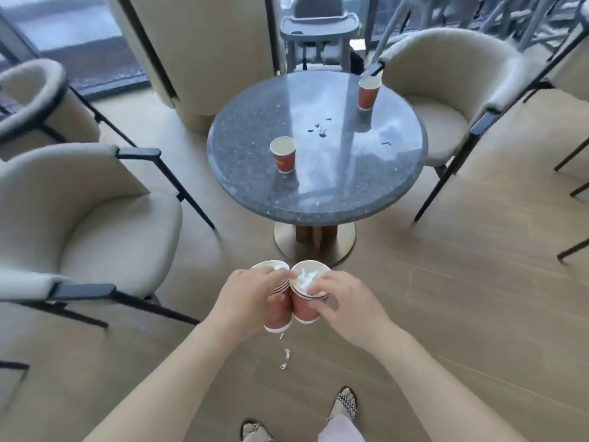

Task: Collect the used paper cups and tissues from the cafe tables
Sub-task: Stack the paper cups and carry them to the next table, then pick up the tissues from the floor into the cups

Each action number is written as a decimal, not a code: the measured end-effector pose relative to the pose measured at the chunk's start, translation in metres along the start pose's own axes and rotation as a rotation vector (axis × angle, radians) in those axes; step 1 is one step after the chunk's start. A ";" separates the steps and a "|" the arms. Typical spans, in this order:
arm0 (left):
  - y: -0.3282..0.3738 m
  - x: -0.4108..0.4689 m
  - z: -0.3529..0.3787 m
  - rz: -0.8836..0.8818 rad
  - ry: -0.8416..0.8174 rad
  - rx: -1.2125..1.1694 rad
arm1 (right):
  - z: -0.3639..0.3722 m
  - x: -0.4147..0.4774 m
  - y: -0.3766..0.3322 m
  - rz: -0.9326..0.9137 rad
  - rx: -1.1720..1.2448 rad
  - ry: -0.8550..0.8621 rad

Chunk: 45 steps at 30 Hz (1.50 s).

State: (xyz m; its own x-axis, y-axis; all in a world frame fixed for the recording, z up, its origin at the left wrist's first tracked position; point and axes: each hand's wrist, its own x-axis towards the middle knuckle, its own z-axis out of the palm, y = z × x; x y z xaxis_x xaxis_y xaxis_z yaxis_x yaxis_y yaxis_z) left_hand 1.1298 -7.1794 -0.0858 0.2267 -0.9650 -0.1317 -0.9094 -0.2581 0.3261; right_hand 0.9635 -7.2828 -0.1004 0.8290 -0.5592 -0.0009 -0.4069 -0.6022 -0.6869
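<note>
I hold two stacks of red paper cups side by side in front of me, above the floor. My left hand [245, 301] grips the left cup stack [278, 317], my right hand [345, 309] grips the right cup stack [304, 309]. White crumpled tissue [305, 280] fills the tops of both. Small tissue scraps [285, 355] are under the cups, over the floor. On the round grey table [251, 129] ahead stand two more red cups: a near-left cup [283, 154] and a far-right cup [368, 92]. Tiny scraps [322, 130] lie between them.
Cream armchairs surround the table: one at the left [105, 224], another at the right [446, 100], a third at far left [28, 90]. A grey high chair [318, 30] stands behind the table by the windows. Wooden floor lies between me and the table.
</note>
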 end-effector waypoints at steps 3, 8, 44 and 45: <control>-0.012 -0.021 -0.002 -0.110 0.040 -0.031 | 0.013 0.009 -0.011 -0.061 0.024 -0.038; -0.039 -0.067 0.011 -0.191 0.109 -0.100 | 0.052 0.016 -0.030 -0.156 -0.025 -0.154; -0.360 -0.024 0.691 -0.819 0.314 -0.132 | 0.659 0.135 0.398 -0.605 -0.245 -0.606; -0.362 -0.019 0.697 -0.816 0.287 -0.131 | 0.662 0.134 0.406 -0.602 -0.248 -0.611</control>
State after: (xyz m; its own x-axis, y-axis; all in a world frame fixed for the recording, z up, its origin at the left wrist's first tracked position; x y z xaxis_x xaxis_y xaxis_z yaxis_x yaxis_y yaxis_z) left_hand 1.2112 -7.0355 -0.8539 0.8846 -0.4463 -0.1354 -0.3816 -0.8595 0.3400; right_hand 1.1632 -7.2247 -0.8601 0.9599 0.2502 -0.1264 0.1510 -0.8414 -0.5188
